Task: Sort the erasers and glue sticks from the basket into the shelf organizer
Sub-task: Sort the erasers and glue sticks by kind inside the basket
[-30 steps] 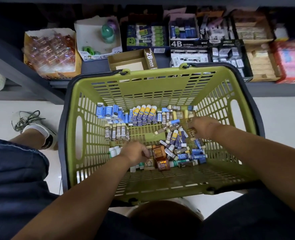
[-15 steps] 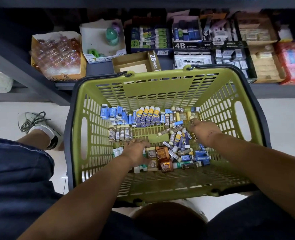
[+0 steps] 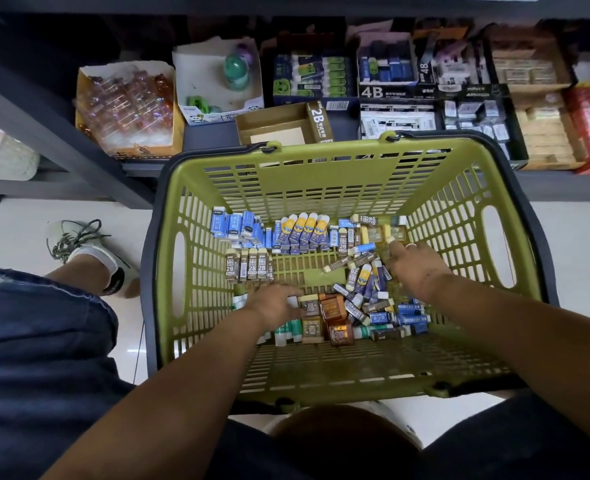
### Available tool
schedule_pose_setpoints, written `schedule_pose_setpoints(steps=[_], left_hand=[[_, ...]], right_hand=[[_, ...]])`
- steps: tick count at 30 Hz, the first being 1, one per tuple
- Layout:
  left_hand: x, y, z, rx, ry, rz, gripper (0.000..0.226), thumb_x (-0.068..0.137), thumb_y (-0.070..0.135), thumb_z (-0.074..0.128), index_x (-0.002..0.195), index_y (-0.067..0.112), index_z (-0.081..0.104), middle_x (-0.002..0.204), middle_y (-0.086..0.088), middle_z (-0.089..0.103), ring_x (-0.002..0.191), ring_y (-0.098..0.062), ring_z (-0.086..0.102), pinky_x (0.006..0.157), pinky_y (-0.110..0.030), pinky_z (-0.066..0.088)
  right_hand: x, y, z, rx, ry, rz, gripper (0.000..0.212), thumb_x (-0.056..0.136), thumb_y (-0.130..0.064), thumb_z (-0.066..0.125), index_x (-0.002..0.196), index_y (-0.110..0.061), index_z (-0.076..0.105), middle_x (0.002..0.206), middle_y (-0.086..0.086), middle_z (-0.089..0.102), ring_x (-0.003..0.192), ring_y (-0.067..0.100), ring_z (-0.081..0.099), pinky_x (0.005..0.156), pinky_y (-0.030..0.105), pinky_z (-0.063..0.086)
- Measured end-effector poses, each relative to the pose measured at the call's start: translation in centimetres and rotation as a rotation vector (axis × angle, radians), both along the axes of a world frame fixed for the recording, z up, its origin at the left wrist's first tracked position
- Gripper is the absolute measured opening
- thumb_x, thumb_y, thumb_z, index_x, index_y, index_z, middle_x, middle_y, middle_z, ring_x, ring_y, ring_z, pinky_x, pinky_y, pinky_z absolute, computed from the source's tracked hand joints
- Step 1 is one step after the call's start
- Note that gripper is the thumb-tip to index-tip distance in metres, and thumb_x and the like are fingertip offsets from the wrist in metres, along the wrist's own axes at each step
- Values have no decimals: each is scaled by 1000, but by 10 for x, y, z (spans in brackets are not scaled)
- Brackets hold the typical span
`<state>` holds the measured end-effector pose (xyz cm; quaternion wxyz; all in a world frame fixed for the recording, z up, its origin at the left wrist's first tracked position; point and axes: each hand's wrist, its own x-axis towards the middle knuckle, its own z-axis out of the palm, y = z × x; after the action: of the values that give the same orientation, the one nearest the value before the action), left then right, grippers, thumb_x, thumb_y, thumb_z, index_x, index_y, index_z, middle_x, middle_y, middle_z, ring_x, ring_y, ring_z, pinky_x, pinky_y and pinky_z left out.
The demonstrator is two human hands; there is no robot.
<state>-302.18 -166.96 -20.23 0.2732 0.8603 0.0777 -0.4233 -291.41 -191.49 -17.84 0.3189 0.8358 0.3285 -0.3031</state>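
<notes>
Brown boxed cube erasers (image 3: 333, 308) lie right at the fingers (image 3: 288, 294) of the left hand (image 3: 269, 306), which are straight and spread flat over the pile, gripping nothing. Right hand (image 3: 420, 268): index finger out, touching small tan erasers (image 3: 395, 233) in the far right corner; other fingers tucked under, can't tell if they hold anything. Both hands are down inside the olive-green slotted plastic basket (image 3: 321, 183). Lined up along its far wall: blue-sleeved erasers (image 3: 234, 225), yellow-capped navy glue sticks (image 3: 304, 232), and brown-sleeved 2B erasers (image 3: 252, 268) a row nearer. Mixed loose heap (image 3: 366, 296) between the hands, green-and-white glue sticks (image 3: 290, 329) partly under the left wrist. Step looks like grouping by kind before shelving; best to take one kind at a time, pinch by the long sides, leave the lined rows alone. Open brown cardboard 2B box (image 3: 276, 128) on the dark grey shelf (image 3: 210, 133) is the likely slot for the brown ones. More cartons beside it, a 4B box (image 3: 387, 72) among them. Pale glossy floor (image 3: 581, 237) below, white laced shoe (image 3: 82, 244) at left.
</notes>
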Motion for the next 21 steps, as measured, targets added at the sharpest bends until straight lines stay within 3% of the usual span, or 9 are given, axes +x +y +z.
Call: schedule_pose_setpoints(steps=[4,7,8,10,12,14,17,19,21], left_hand=[[-1,4,-2,-84,17,155,44,92,40,60,134,26,56,150,1,42,135,-23,41,112,-36,32],[0,5,-2,-117,1,224,37,95,36,57,128,22,60,140,5,52,125,-21,51,108,-38,39],[0,6,-1,-131,-4,257,33,97,34,54,126,20,62,130,8,56,116,-21,56,102,-36,44],[1,5,2,-153,-14,334,25,101,31,47,111,19,66,98,7,60,82,-16,59,74,-27,48],[3,4,5,-157,-8,440,27,103,29,42,88,18,61,72,2,52,57,-13,45,55,-26,37],[4,7,6,-168,-4,504,29,104,30,39,95,15,62,75,-5,57,61,-15,46,54,-27,36],[3,10,3,-194,-6,524,29,102,31,44,109,14,66,100,-12,69,78,-18,54,60,-24,39],[3,10,2,-199,-27,456,23,99,26,53,110,14,69,92,-2,68,73,-12,55,64,-25,43],[2,7,0,-198,-35,383,21,93,22,62,112,17,70,100,4,68,84,-10,59,84,-25,47]], right_hand=[[7,9,14,115,9,-118,41,90,-39,58,125,-18,55,123,5,47,104,20,57,98,36,44],[6,37,26,402,110,-362,31,89,-42,58,113,-22,59,91,-7,56,79,12,60,71,27,54],[3,52,27,492,175,-425,28,87,-43,60,109,-24,60,84,-9,56,74,10,59,64,26,53],[-7,82,22,626,309,-485,28,82,-43,65,101,-23,61,87,-5,62,77,12,61,67,29,54],[-19,107,12,648,404,-462,30,79,-41,68,100,-20,62,94,0,65,86,17,62,73,32,55],[-28,123,0,547,424,-355,34,82,-42,65,103,-16,61,95,2,65,86,19,62,70,31,54],[-35,132,-12,350,391,-182,45,83,-50,64,111,-16,56,100,1,61,88,20,60,65,30,49],[-37,131,-14,318,411,-147,43,85,-49,63,111,-16,56,103,1,61,91,21,60,68,30,48],[-34,123,-12,388,480,-240,38,87,-45,63,108,-13,62,104,3,65,94,22,62,75,30,50]])
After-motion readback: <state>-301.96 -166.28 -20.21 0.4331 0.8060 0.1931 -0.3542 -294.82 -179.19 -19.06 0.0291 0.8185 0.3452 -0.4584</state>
